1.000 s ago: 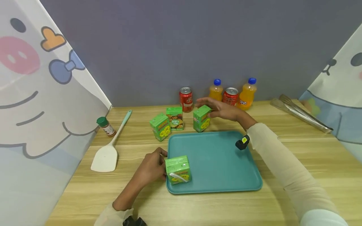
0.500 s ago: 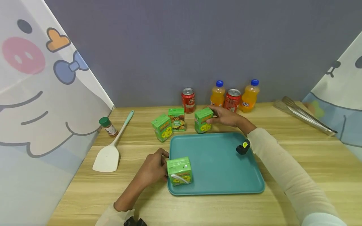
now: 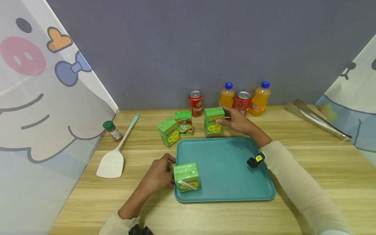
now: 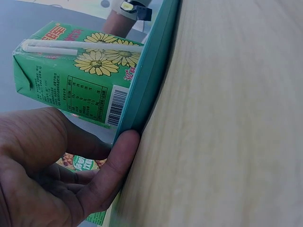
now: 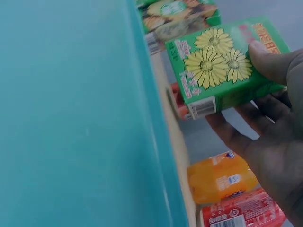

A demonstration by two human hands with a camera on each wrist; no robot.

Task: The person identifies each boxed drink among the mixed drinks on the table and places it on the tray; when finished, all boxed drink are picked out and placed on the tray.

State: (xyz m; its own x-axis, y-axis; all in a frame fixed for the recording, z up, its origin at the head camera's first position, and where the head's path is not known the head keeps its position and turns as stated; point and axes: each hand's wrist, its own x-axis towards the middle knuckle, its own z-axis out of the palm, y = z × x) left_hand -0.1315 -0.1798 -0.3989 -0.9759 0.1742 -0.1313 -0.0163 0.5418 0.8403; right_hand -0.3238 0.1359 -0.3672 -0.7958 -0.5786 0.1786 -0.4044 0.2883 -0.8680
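In the head view, my right hand (image 3: 239, 122) grips a green drink carton (image 3: 213, 122) behind the teal tray (image 3: 226, 169). The right wrist view shows the thumb on the flowered face of this carton (image 5: 222, 61), held just off the table, with fingers behind it. My left hand (image 3: 158, 173) pinches the tray's left rim; in the left wrist view, its thumb and a finger meet at the tray edge (image 4: 154, 71). Beside that hand, another green carton (image 3: 186, 178) with a straw stands on the tray's left part.
Two more green cartons (image 3: 169, 132) (image 3: 184, 124) stand behind the tray's left corner. Along the wall are red cans (image 3: 195, 103) (image 3: 242, 102) and orange bottles (image 3: 226, 96) (image 3: 259, 99). A spatula (image 3: 111, 163) and spice jar (image 3: 113, 131) are at left, metal tongs (image 3: 318, 120) at right.
My right hand has closed round the rear carton, which is now turned more towards the front and raised slightly. My left hand has stayed at the tray's rim.
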